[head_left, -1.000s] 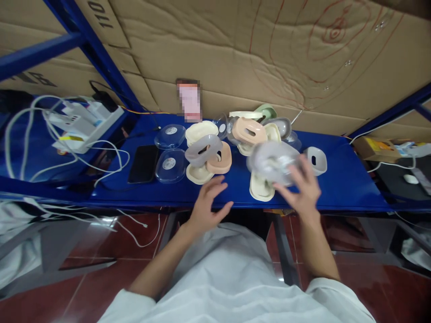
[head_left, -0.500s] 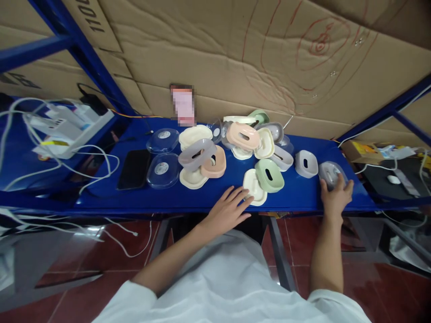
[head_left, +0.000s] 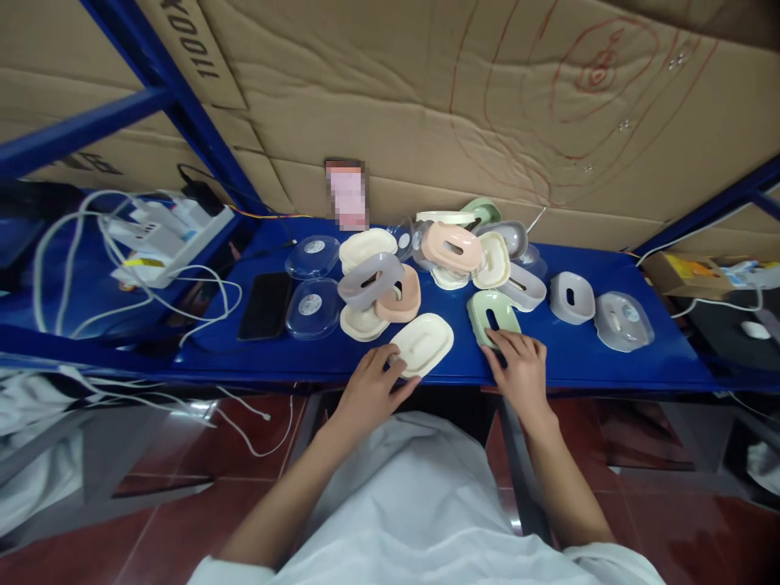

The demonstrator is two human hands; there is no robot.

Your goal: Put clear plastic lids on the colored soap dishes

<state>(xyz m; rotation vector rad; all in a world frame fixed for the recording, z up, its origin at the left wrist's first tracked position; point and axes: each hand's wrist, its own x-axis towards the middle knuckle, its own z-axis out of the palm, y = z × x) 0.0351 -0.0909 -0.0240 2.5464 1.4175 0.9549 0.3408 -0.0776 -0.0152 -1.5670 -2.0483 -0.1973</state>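
Observation:
My left hand [head_left: 374,386] grips the near left edge of a cream oval lid-like tray [head_left: 430,340], its thumb below and fingers on the rim. My right hand [head_left: 519,367] has its fingers on the front of a green slotted soap box [head_left: 484,313], closed about its near wall. Right of that stand a grey slotted box [head_left: 573,298] and a clear plastic cover [head_left: 625,321], with no hand on them. To the left, a grey slotted piece [head_left: 370,276] rests on a peach one [head_left: 405,301] and a cream tray [head_left: 361,323].
Peach, cream, grey and clear pieces lie heaped at the back, a peach slotted one [head_left: 448,244] on top. Two clear covers [head_left: 312,310] and a black phone [head_left: 265,306] lie left. A lit phone [head_left: 347,195] leans on the cardboard. White cables [head_left: 213,313] trail at left.
My right hand has left the clear cover and come to the green box. My left hand has taken the cream tray and drawn it left, away from the green box.

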